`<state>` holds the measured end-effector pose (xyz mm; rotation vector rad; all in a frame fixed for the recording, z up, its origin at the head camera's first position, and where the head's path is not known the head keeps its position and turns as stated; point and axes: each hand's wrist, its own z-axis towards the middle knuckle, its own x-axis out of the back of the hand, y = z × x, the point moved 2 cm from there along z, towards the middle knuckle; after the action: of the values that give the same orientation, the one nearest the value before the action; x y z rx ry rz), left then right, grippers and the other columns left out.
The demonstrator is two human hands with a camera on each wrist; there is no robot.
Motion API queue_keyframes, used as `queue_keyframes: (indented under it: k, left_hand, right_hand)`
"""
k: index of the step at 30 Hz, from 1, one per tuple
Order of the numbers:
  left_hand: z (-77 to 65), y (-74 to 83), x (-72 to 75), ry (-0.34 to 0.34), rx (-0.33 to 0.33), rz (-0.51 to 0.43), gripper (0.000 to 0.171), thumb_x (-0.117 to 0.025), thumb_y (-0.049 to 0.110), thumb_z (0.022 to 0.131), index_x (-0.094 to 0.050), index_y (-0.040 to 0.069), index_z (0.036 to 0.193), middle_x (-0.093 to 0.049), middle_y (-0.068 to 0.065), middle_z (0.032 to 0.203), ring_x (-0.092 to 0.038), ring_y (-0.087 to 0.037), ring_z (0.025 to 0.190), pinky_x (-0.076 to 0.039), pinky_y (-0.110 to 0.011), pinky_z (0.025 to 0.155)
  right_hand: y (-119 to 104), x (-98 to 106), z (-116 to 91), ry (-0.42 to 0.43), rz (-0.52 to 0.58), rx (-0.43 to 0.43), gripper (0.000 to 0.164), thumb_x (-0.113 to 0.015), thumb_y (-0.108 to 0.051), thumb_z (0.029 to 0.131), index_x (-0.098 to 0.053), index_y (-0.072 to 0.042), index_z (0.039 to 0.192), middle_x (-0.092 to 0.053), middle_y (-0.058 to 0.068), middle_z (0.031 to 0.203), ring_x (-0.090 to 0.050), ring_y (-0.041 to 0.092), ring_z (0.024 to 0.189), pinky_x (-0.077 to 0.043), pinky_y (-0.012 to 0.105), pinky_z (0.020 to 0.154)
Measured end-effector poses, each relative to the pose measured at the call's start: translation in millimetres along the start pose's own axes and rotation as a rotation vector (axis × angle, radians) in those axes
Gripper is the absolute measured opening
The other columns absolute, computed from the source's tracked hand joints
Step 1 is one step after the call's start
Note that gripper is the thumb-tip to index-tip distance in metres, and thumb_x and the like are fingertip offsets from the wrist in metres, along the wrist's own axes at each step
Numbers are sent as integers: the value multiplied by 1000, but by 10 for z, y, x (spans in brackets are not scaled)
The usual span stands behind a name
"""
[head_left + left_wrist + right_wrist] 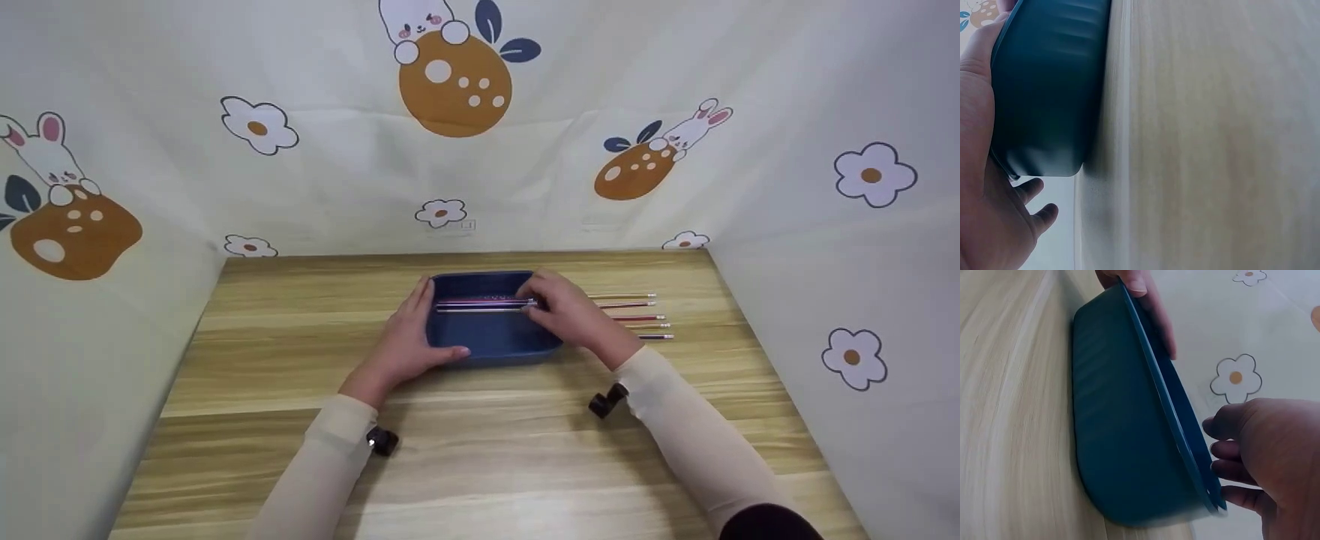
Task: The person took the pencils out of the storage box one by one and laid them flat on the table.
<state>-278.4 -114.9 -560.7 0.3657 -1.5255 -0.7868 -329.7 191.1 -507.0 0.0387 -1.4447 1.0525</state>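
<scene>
A dark blue rectangular box stands on the wooden table, with several pencils lying lengthwise inside near its back wall. My left hand holds the box's left end, its thumb over the front rim and its fingers along the end wall. In the left wrist view, the palm lies against the box's side. My right hand is over the box's right end, fingers bent down close to the pencils' eraser ends. The right wrist view shows these fingers loosely bent at the far rim, with no pencil visible among them.
Several more pencils lie side by side on the table, right of the box, partly hidden by the right hand. A pale curtain with rabbit and flower prints encloses the back and sides of the table.
</scene>
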Motion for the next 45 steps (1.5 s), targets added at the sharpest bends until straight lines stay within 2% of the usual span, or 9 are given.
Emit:
queue_keyframes:
  k: [4,10,17,20,27,37,45]
  left_hand:
    - [-2,11,3,-4,7,-8,143,-92,71,78,-8,14,179,-4,-6,187,-12,-36,169,-19,-59,135]
    - [-8,14,1,-5,4,-20,141,-92,69,80,-8,15,180,-5,-8,187,-13,-36,169,-20,-59,134]
    - [-21,21,17,-1,-3,-25,141,-94,65,80,-10,11,179,-7,-11,186,-14,-38,169,-22,-59,134]
    - [-22,19,18,1,-7,-27,140,-94,64,80,-11,9,179,-7,-12,186,-14,-39,169,-22,-60,134]
    - [-13,9,0,1,14,-13,140,-93,66,80,-9,14,179,-7,-10,186,-15,-37,169,-22,-58,134]
    - [-19,32,17,1,1,-8,139,-94,65,80,-12,11,179,-9,-13,186,-18,-41,167,-25,-60,133]
    - [-22,28,16,-5,-1,-16,139,-94,64,81,-11,11,179,-7,-12,186,-15,-40,168,-22,-60,134]
  right_hand:
    - [-22,-90,94,-47,-57,16,19,-79,-3,99,-77,0,118,-68,12,113,-65,30,106,-57,50,98]
    - [-23,-188,220,-95,-85,40,22,-83,-4,97,-77,0,117,-69,13,107,-64,32,104,-56,50,97]
    - [-40,-277,339,-126,-124,8,18,-82,0,96,-77,0,113,-71,13,106,-67,32,104,-57,49,98]
    - [-51,-310,374,-134,-150,-5,16,-82,1,95,-78,0,111,-72,13,104,-68,31,102,-58,48,96]
    - [-38,-369,411,-134,-186,-1,15,-83,-1,94,-78,0,109,-71,13,101,-67,31,98,-57,49,91]
    - [-15,-433,445,-119,-231,-31,12,-84,-4,95,-81,-1,106,-73,13,101,-69,31,97,-58,50,92]
    - [-20,-467,436,-125,-253,-53,11,-82,-3,95,-82,-2,106,-74,12,100,-70,30,96,-59,48,92]
